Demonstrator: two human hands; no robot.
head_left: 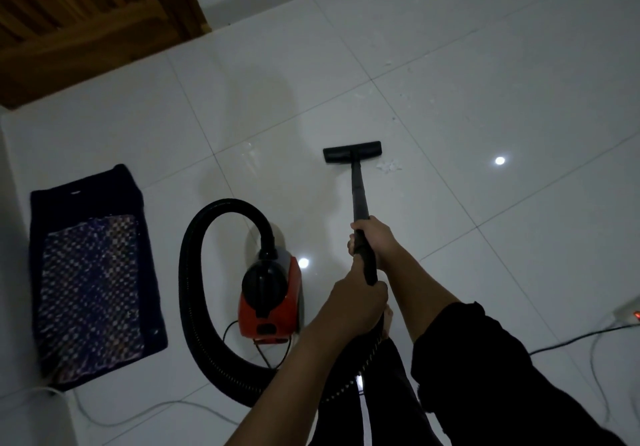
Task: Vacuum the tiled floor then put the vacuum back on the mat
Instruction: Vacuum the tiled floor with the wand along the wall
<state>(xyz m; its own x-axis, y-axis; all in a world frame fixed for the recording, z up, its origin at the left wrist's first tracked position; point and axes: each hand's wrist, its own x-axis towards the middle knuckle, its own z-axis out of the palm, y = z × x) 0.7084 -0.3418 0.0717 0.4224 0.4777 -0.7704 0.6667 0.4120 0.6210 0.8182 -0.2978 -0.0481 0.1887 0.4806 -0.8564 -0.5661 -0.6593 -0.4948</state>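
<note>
Right hand point(375, 242) & left hand point(356, 298) both grip the stiff wand point(358, 189). Vac point(270, 302) at their 9 o'clock looks light, hose point(190, 290) soft.

Floor point(485, 82) is glossy pale grey-white tile, with thin darker grout lines making a big grid. Vacuum body point(268, 302) is red-orange with a black top and a bit of grey. Hose point(187, 272), wand point(358, 193) and floor head point(351, 150) are all black, and the hose is ribbed. Mat point(93, 272) has a dark navy border and a small blue-and-white check in the middle. Little white scraps point(389, 166) sit by the head. Door point(69, 23) is brown slatted wood, sleeve point(502, 376) is black. One black cord point(571, 340), one whitish cord point(138, 411), and a tiny red light point(636, 314).
</note>
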